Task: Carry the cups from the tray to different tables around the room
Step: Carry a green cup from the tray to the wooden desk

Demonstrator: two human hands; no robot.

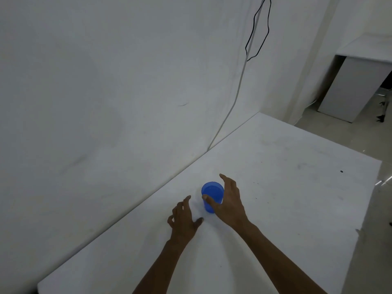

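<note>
Worktop (286,187) space lies white and mostly bare in front of you, pushed up against a white wall (106,81) on your left. Your blue cup (212,196) stands upright on it, close to the wall-side edge and near the middle of the surface along its length.

Your right hand (230,203) is cupped around the cup from the right: the thumb lies across the near face of the cup just below the rim, and the fingers curve behind its far side. The fingers look spread rather than pressed in, and whether they actually touch the back of the cup is hidden, so you cannot tell if the grip is firm.

Your left hand (183,219) holds nothing. It sits just beside the cup on the left, fingers loosely curled and parted, low over the worktop; contact with the surface cannot be told.

Around the cup the surface carries only faint smudges and a small dark speck (341,171) well off to the right. A white cable (237,92) runs down the wall and meets the worktop edge beyond the cup, and a thin black cable (257,30) hangs looped higher up. Past the far corner, across a strip of floor (360,141), stands another white desk (364,52) against the far wall.
</note>
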